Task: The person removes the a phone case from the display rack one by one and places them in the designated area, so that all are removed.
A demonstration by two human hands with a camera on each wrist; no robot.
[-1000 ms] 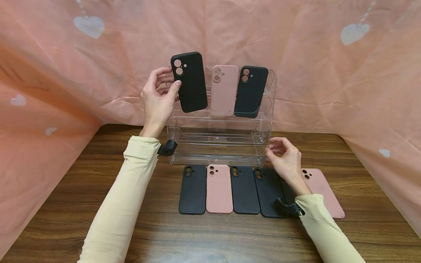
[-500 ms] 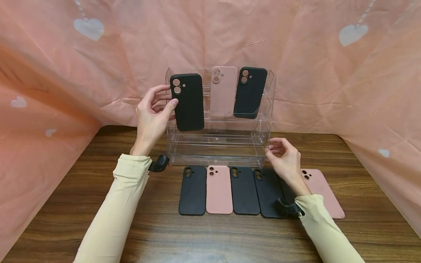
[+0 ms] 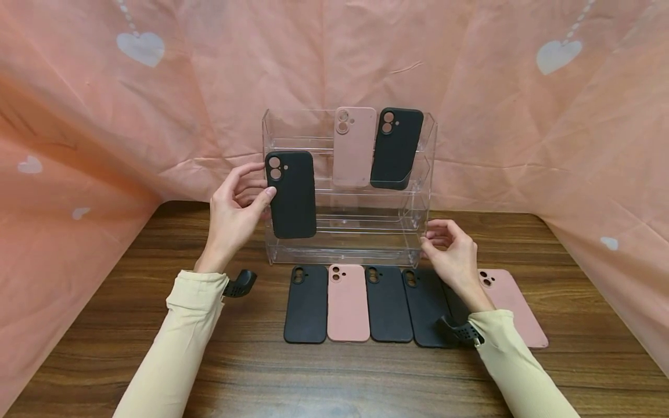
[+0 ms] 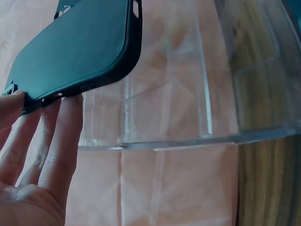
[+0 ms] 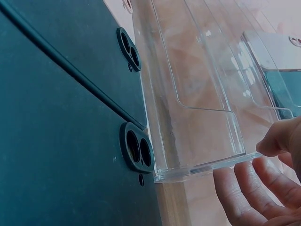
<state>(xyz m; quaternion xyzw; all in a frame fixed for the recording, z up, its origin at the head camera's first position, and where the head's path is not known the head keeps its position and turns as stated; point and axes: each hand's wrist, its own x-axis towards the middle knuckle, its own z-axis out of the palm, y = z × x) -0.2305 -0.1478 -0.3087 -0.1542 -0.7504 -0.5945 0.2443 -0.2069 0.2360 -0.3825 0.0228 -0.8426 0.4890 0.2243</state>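
Note:
My left hand (image 3: 235, 215) pinches a black phone case (image 3: 291, 200) by its left edge, thumb on the near face and fingers behind. The case is upright in front of the left side of a clear tiered display rack (image 3: 342, 255); in the left wrist view the case (image 4: 80, 47) hangs near the clear plastic. My right hand (image 3: 453, 255) grips the rack's lower right side edge between thumb and fingers, as the right wrist view of the hand (image 5: 268, 183) shows. A pink case (image 3: 354, 151) and a black case (image 3: 395, 151) lean in the top tier.
Before the rack, several phone cases lie in a row on the wooden table (image 3: 235, 371): a black case (image 3: 306, 305), a pink case (image 3: 348, 305), more black ones and a pink case (image 3: 514, 307) at the right. A pink cloth (image 3: 209, 87) hangs behind.
My left hand has lowered the black phone case from the level of the top tier towards the lower tiers, slightly leftward, and straightened it. My right hand has stayed on the rack.

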